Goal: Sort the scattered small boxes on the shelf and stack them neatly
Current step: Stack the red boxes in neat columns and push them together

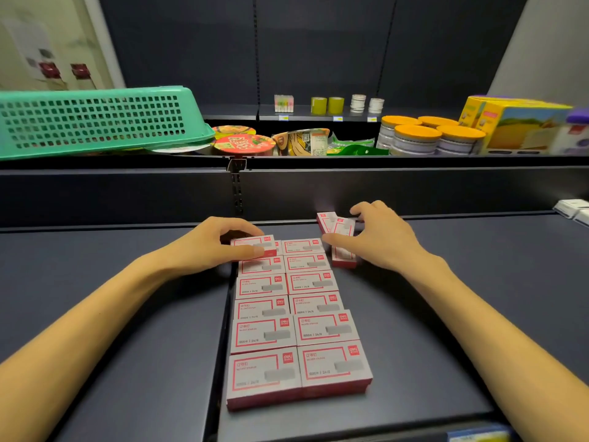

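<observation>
Small boxes [298, 320] — two tidy columns on the dark shelf [111, 314]. Left hand [210, 247] fingers curled, pinching the top box [255, 247] at far-left of the grid. Right hand [379, 237] gripping loose boxes [339, 234] — tilted, just right of the rows

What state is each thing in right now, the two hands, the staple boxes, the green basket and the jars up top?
Left hand: grips a box at the far end of the left row.
Right hand: fingers curled around loose boxes.
Arranged boxes: flat, two neat rows, label up.
Loose boxes: tilted, not yet aligned, beside the right row.
Green basket: upside down on the upper shelf.
Orange-lidded jars: upright, lids on.
</observation>
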Demonstrator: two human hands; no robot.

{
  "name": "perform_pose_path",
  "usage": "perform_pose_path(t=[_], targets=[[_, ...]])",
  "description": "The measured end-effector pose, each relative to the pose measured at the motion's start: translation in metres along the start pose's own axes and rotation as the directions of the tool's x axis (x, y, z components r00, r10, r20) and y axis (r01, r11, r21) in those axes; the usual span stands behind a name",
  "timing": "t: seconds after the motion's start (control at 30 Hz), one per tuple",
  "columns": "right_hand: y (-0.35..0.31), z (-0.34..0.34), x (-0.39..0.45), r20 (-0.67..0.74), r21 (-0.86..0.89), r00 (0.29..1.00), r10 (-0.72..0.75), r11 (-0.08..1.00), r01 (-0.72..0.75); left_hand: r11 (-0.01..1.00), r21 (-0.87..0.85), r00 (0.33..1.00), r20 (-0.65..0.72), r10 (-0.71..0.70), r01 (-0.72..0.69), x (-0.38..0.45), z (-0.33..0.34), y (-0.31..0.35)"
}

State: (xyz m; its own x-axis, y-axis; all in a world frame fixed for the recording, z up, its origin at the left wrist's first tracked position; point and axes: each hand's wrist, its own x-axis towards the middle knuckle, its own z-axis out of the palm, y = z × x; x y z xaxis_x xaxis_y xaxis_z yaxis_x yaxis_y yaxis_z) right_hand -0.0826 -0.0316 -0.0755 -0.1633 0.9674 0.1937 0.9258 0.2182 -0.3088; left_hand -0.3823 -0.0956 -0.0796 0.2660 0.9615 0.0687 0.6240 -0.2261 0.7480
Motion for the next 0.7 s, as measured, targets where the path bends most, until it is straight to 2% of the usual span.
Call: perform_pose_path(t=[0.23, 0.37, 0.47, 0.53, 0.6, 0.7], targets=[[-0.008, 0.006, -0.004, 0.013, -0.001, 1.0, -0.003, 1.0, 0.003, 0.999, -0.007, 0.999, -0.027, 0.036, -0.037, -0.002, 0.007, 0.002], [-0.008, 0.002, -0.004, 0.083, 0.017, 0.996, -0.017, 1.0, 0.016, 0.999, 0.002, 0.998, -0.037, 0.045, -0.045, -0.002, 0.007, 0.003], [-0.007, -0.002, -0.003, 0.153, 0.111, 0.987, -0.037, 0.994, 0.02, 0.998, 0.021, 0.998, -0.024, 0.052, -0.052, -0.001, 0.008, 0.003], [-0.006, -0.003, -0.003, 0.12, 0.088, 0.991, -0.058, 0.995, 0.048, 0.998, 0.03, 0.998, -0.024, 0.057, -0.056, -0.001, 0.008, 0.003], [-0.007, -0.002, -0.004, 0.023, 0.074, 0.997, -0.071, 0.995, 0.069, 0.998, 0.028, 0.998, -0.028, 0.058, -0.057, -0.001, 0.008, 0.002], [-0.017, 0.002, -0.01, -0.081, 0.203, 0.995, -0.057, 0.977, 0.072, 0.997, 0.057, 0.997, -0.057, 0.048, -0.045, 0.0, 0.013, 0.001]])
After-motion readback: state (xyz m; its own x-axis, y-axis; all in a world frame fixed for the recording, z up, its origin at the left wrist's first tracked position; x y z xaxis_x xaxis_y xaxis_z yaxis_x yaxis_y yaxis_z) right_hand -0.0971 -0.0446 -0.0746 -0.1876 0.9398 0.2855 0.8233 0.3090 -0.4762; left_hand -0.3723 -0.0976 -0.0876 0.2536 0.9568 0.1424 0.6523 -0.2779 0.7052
